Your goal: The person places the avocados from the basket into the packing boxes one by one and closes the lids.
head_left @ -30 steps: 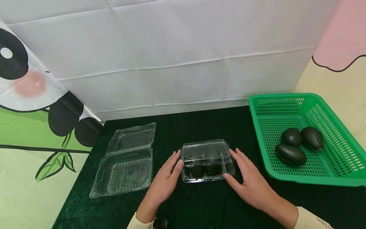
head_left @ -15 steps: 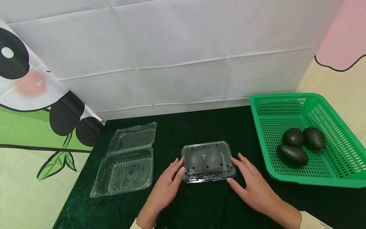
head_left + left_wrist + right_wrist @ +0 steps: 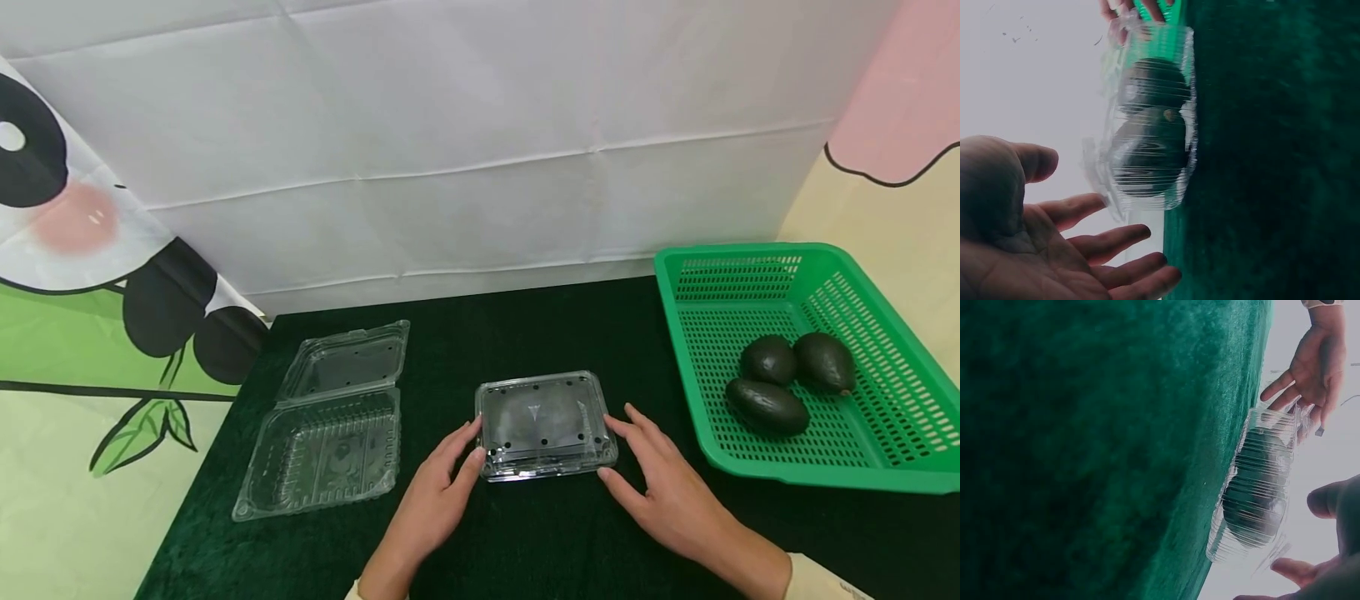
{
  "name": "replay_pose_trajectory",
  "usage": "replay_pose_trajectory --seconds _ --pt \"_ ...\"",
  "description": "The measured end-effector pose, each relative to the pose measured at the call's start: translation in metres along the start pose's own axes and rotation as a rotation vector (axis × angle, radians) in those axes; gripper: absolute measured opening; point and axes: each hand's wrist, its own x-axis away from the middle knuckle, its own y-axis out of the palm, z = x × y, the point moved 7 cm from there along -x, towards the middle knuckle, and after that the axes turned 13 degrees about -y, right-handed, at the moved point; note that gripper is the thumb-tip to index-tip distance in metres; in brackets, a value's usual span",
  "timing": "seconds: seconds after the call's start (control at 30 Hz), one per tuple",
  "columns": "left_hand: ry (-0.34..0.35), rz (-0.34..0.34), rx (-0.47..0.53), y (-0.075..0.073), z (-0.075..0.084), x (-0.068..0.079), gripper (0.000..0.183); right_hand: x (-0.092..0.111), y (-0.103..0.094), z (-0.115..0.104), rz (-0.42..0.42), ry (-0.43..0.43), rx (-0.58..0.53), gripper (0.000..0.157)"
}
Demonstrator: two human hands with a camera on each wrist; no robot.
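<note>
A clear plastic clamshell box (image 3: 542,417) lies on the dark green cloth with its lid down over the base. Through its ribbed wall, the left wrist view shows two dark avocados (image 3: 1150,150) inside. At the box's left side is my left hand (image 3: 438,492), fingers extended; one fingertip (image 3: 1099,200) meets the rim, while the thumb stands apart. My right hand (image 3: 663,492) is spread along the right side, its fingertips at or very near the edge; contact is hard to tell. Whether the lid's rim is latched cannot be made out.
To the left, a second clear clamshell box (image 3: 330,450) lies unfolded with its lid back. A green plastic basket (image 3: 678,367) on the right holds three dark avocados (image 3: 767,407). A white cloth backdrop (image 3: 450,225) rises behind the table.
The middle box's lid, partly raised a second ago with the avocados showing below it, has come down flat. Both hands have shifted slightly toward me and remain at its sides.
</note>
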Motion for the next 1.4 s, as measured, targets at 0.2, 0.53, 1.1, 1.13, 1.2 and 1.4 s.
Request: replay_pose_trajectory --seconds 0.2,0.53,1.1,1.13,1.2,1.4 --pt "-0.028 0.013 -0.006 0.003 -0.006 -0.001 0.054 0.0 0.001 0.002 0.008 -0.007 -0.035 0.063" --pt "0.004 0.028 0.091 0.005 -0.005 -0.004 0.048 -0.009 -0.005 0.005 0.082 -0.057 -0.108 0.043" --pt "0.02 -0.008 0.189 0.006 -0.004 -0.005 0.04 -0.02 -0.004 0.016 0.112 0.001 -0.35 0.034" --pt "0.03 -0.021 0.211 0.006 -0.003 -0.005 0.039 -0.021 -0.003 0.017 0.111 0.006 -0.368 0.034" --pt "0.038 -0.056 0.267 0.006 -0.002 -0.006 0.039 -0.022 -0.003 0.018 0.111 0.02 -0.409 0.033" --pt "0.023 -0.143 0.392 0.008 -0.003 -0.008 0.043 -0.023 -0.002 0.019 0.109 0.046 -0.526 0.035"
